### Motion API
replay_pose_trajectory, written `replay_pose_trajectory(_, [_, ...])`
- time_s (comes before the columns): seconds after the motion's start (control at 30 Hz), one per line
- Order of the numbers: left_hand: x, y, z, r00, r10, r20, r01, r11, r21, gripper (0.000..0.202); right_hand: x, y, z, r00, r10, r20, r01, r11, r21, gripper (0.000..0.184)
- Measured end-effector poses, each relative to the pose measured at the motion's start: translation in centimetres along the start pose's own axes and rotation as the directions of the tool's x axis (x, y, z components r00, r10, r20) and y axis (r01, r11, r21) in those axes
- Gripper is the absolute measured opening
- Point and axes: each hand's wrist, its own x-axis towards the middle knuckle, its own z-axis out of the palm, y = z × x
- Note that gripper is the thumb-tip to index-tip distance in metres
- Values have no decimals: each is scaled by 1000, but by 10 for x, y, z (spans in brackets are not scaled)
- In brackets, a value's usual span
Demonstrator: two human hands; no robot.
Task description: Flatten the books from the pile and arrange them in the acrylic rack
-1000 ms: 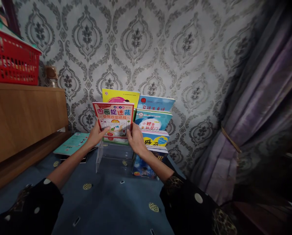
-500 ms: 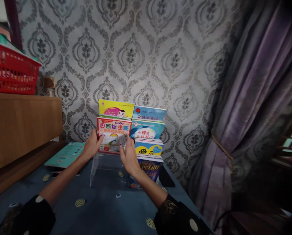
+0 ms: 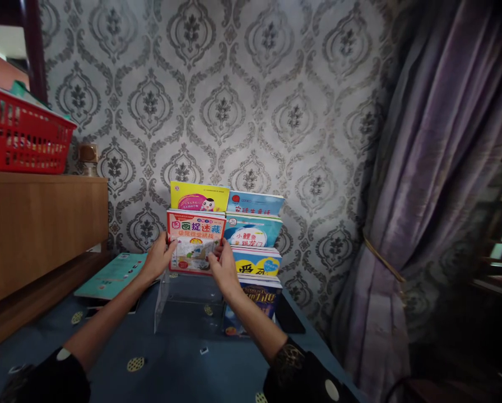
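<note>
A red-bordered picture book (image 3: pixel 195 246) stands upright in the left column of a clear tiered rack (image 3: pixel 162 302). Its left edge is gripped by my left hand (image 3: pixel 156 256), with the thumb on the cover. My right hand (image 3: pixel 226 270) pinches its right edge. Behind it rises a yellow book (image 3: pixel 198 194). In the right column are a light-blue book (image 3: pixel 255 202), a teal book (image 3: pixel 251 230), a blue-and-yellow book (image 3: pixel 257 262) and a dark blue book (image 3: pixel 251 308), which my right wrist partly covers.
A teal book (image 3: pixel 112 275) lies flat on the blue cloth-covered table (image 3: pixel 184 369), left of the rack. A dark flat object (image 3: pixel 289 314) lies to the right. A red basket (image 3: pixel 28 134) tops the wooden cabinet (image 3: pixel 45 235); a purple curtain (image 3: pixel 419 168) hangs at right.
The whole view has shifted, so things sit slightly lower in the picture. Both hands stay on the red-bordered book, which remains in nearly the same place in the rack.
</note>
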Motion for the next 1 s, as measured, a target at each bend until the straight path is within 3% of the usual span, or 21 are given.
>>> replay_pose_trajectory(0.2, [7, -5, 2, 1000, -6, 10, 7, 992, -129, 28, 6, -2, 4, 993, 114, 23, -116, 986, 123, 56])
replay_pose_trajectory(0.5, [5, -7, 1, 999, -28, 17, 30, 991, -133, 24, 6, -6, -1, 990, 126, 58, -138, 942, 307, 59])
replay_pose_trajectory(0.77, [2, -8, 1, 999, -37, 40, 44, 978, -204, 29, 13, -40, -13, 990, 78, 118, -125, 877, 464, 69])
replay_pose_trajectory(1.0, [4, -9, 1, 995, -52, 80, 76, 942, -327, 37, 21, -55, -21, 976, 129, 173, -200, 839, 505, 73])
